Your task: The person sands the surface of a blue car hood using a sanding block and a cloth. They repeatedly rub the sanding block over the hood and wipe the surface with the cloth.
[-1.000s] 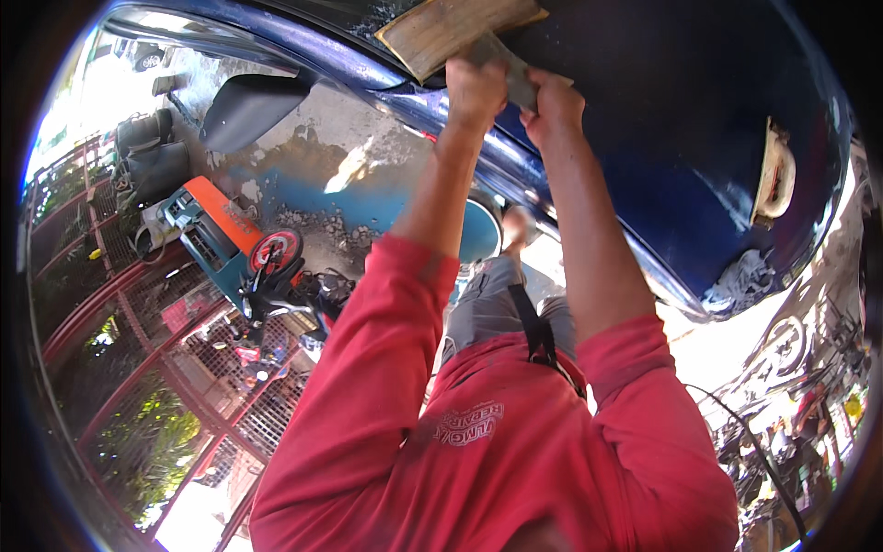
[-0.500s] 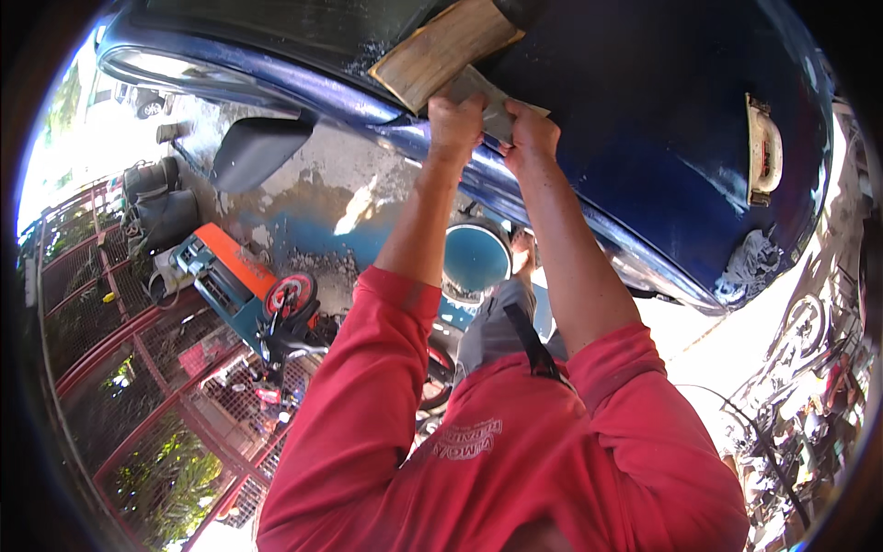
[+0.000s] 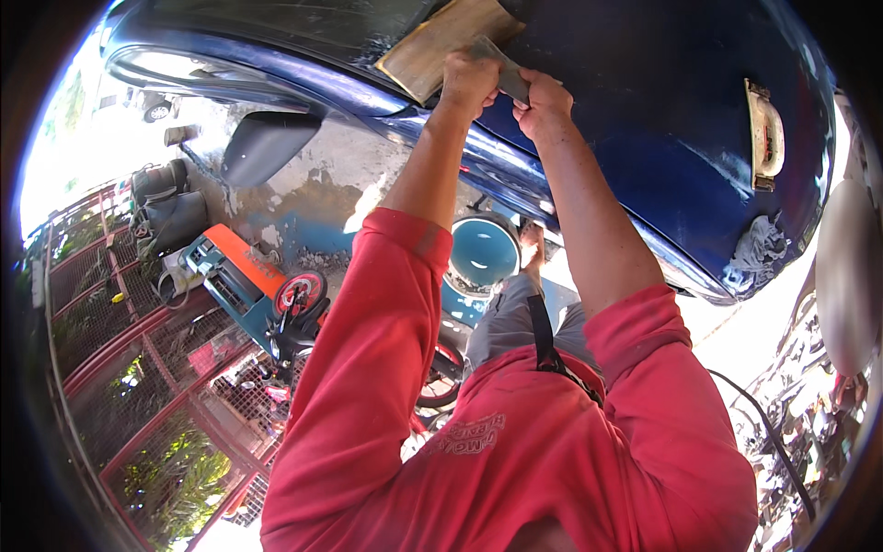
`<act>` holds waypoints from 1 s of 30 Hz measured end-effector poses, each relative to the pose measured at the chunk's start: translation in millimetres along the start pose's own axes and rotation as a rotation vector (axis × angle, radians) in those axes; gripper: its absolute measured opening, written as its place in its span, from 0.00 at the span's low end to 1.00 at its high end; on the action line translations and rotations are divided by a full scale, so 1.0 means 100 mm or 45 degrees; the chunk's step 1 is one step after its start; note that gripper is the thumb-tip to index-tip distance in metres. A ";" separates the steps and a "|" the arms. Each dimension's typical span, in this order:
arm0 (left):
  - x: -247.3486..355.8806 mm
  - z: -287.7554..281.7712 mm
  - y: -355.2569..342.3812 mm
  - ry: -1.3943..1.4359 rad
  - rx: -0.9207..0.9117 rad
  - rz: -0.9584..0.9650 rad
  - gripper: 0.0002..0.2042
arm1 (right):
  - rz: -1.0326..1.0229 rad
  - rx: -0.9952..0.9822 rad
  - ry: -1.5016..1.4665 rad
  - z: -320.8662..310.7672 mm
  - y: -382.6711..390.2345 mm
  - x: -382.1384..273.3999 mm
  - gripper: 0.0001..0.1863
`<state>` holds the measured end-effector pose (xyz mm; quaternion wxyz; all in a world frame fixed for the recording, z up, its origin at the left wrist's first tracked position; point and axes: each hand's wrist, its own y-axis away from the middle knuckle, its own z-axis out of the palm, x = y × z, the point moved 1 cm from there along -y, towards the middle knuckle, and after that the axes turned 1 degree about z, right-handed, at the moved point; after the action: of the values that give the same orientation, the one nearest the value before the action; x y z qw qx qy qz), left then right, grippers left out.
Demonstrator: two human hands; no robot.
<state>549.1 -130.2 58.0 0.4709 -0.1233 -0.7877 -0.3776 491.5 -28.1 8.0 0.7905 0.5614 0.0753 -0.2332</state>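
My left hand [image 3: 470,85] and my right hand [image 3: 544,98] are closed on a grey sheet of sandpaper [image 3: 508,75]. It looks bent or folded between them, above the dark blue car panel [image 3: 635,110]. My left fist is next to a flat wooden board [image 3: 441,46] lying on the panel near the edge of the glass. Farther right on the panel sit a pale, long-handled block tool [image 3: 763,136] and a crumpled grey cloth [image 3: 760,247].
Below the car's edge stands a round bucket [image 3: 483,250] by my foot. A black side mirror [image 3: 269,145] juts out at left. An orange and teal machine [image 3: 237,276] stands by a red mesh fence [image 3: 166,368]. Clutter [image 3: 809,405] and a blurred grey shape [image 3: 847,276] are at right.
The sandpaper, spread flatter between my hands before, now looks narrower and folded. My hands have shifted slightly up and right. The blurred shape has appeared at the right edge.
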 end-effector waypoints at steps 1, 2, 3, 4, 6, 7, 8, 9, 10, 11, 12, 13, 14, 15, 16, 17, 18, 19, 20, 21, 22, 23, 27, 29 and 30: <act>0.00 -0.04 0.04 0.168 -0.072 0.044 0.09 | 0.030 0.003 -0.007 0.01 0.05 0.00 0.08; -0.04 -0.08 0.12 0.286 -0.035 -0.034 0.08 | -0.059 -0.062 0.043 0.00 0.12 0.02 0.08; -0.11 -0.13 0.24 0.431 0.010 -0.057 0.07 | -0.081 -0.089 0.112 -0.04 0.23 0.07 0.07; -0.20 -0.17 0.41 0.612 -0.004 -0.009 0.06 | -0.120 -0.153 0.169 -0.12 0.35 0.14 0.07; -0.50 -0.23 0.87 0.678 0.084 -0.104 0.09 | -0.204 -0.172 0.394 -0.41 0.61 0.36 0.12; -0.68 -0.22 1.14 0.734 0.075 -0.099 0.10 | -0.100 -0.146 0.428 -0.60 0.74 0.50 0.14; -0.87 -0.20 1.41 0.710 0.206 -0.219 0.12 | -0.039 -0.123 0.479 -0.83 0.85 0.64 0.15; -1.04 -0.14 1.66 0.783 0.171 -0.135 0.14 | 0.038 -0.045 0.500 -1.07 0.95 0.78 0.17; -1.21 -0.06 1.89 0.793 0.189 -0.189 0.15 | 0.070 -0.097 0.472 -1.33 1.02 0.87 0.17; -1.36 0.03 2.08 0.812 0.191 -0.172 0.17 | 0.154 -0.111 0.475 -1.59 1.05 0.94 0.16; -1.48 0.14 2.24 0.790 0.192 -0.286 0.18 | 0.104 -0.150 0.427 -1.83 1.05 1.00 0.16; -1.58 0.26 2.35 0.819 0.186 -0.324 0.21 | 0.084 -0.164 0.402 -2.05 1.03 1.04 0.16; -1.65 0.38 2.43 0.960 0.143 -0.240 0.22 | 0.085 -0.114 0.402 -2.23 1.01 1.06 0.16; -1.69 0.49 2.48 1.059 0.160 -0.243 0.22 | 0.021 -0.122 0.323 -2.35 0.99 1.06 0.17; -1.72 0.60 2.49 1.189 0.105 -0.223 0.23 | -0.059 -0.164 0.275 -2.43 0.95 1.02 0.18; -1.74 0.71 2.49 1.209 0.169 -0.302 0.21 | -0.064 -0.175 0.305 -2.50 0.94 0.96 0.20; -1.73 0.81 2.47 1.172 0.191 -0.277 0.21 | -0.076 -0.162 0.337 -2.54 0.93 0.87 0.22; -1.72 0.90 2.43 1.139 0.243 -0.261 0.20 | -0.071 -0.181 0.350 -2.54 0.93 0.78 0.22; -1.69 0.99 2.39 1.105 0.287 -0.273 0.20 | -0.062 -0.170 0.366 -2.53 0.94 0.66 0.21; -1.66 1.08 2.34 1.182 0.299 -0.230 0.20 | -0.045 -0.169 0.383 -2.50 0.96 0.55 0.21; -1.61 1.16 2.30 1.162 0.320 -0.167 0.20 | -0.037 -0.167 0.291 -2.48 0.98 0.44 0.22; -1.57 1.24 2.25 1.149 0.334 -0.118 0.20 | -0.020 -0.173 0.205 -2.46 1.00 0.32 0.23; -1.39 1.49 2.16 1.026 0.461 -0.058 0.27 | 0.044 -0.096 0.326 -2.40 0.93 0.05 0.26; -1.32 1.59 2.13 1.011 0.506 -0.059 0.33 | -0.087 -0.108 0.433 -2.37 0.82 -0.04 0.20; -1.29 1.64 2.12 0.922 0.556 -0.113 0.33 | -0.091 -0.030 0.553 -2.37 0.75 -0.09 0.19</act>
<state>627.2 152.0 7.2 0.7155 0.1539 -0.6376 -0.2405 551.6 212.6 -9.2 0.7535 0.5860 0.2663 -0.1340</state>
